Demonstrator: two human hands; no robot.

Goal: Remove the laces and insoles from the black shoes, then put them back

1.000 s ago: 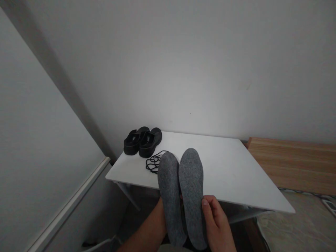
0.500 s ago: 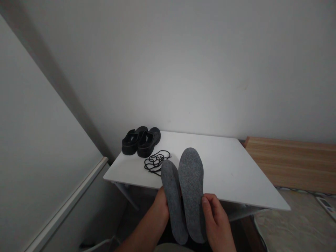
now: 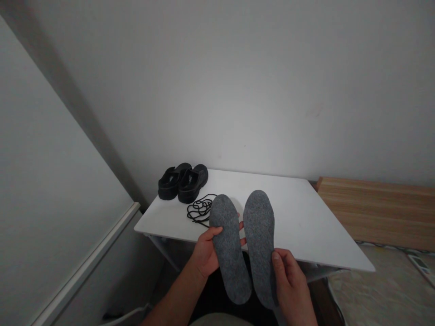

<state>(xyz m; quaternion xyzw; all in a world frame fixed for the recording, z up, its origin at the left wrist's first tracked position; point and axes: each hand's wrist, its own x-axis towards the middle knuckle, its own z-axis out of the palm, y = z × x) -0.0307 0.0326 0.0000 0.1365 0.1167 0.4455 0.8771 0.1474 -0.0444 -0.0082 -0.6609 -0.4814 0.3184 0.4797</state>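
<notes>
Two grey felt insoles are held up side by side over the near edge of a white table [image 3: 306,226]. My left hand [image 3: 205,251] grips the left insole [image 3: 229,249] around its middle, thumb across the front. My right hand [image 3: 292,285] pinches the lower part of the right insole [image 3: 260,240] with thumb on its face. A pair of black shoes [image 3: 183,181] stands at the table's far left corner. A loose black shoelace [image 3: 200,209] lies in a tangle just in front of the shoes, beside the left insole's toe.
A plain white wall rises behind the table. A wooden board or surface [image 3: 377,208] lies to the right of the table. A white panel with a ledge [image 3: 102,253] runs along the left. A small white remote-like object [image 3: 421,267] lies on the floor covering at far right.
The two insoles overlapped earlier; now they are drawn apart, each in its own hand. My left hand came round to the front of the left insole, and the right insole shifted right.
</notes>
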